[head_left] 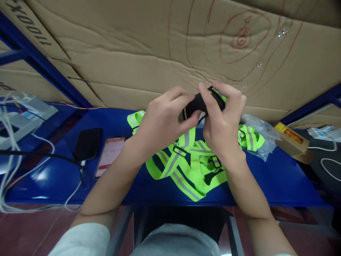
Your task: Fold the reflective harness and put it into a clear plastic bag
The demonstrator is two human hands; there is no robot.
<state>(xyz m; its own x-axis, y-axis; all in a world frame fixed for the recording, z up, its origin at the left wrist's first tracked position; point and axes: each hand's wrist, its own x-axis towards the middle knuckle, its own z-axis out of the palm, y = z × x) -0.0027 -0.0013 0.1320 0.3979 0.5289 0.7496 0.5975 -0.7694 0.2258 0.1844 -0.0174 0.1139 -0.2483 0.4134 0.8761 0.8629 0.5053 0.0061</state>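
Observation:
Between both hands, raised above the table, is a small black box-shaped device [197, 105] with a short dark cord beneath it; its exact kind is unclear. My left hand [166, 119] is closed on its left end, thumb below and fingers above. Gripping the right end, my right hand [223, 117] has its index finger laid across the top. A bit of neon-yellow fabric shows behind the right fingers. Under the hands lies a tangled neon-yellow reflective strap harness [183, 181] with grey stripes and black buckles. My palms hide part of the straps and device.
On the left of the blue table [277, 181] are a black power bank [87, 144], a lit phone [110, 153] and white cables [10, 170]. A clear plastic bag [262, 133] and an open cardboard box [293, 142] sit right. A cardboard panel [119, 53] stands behind.

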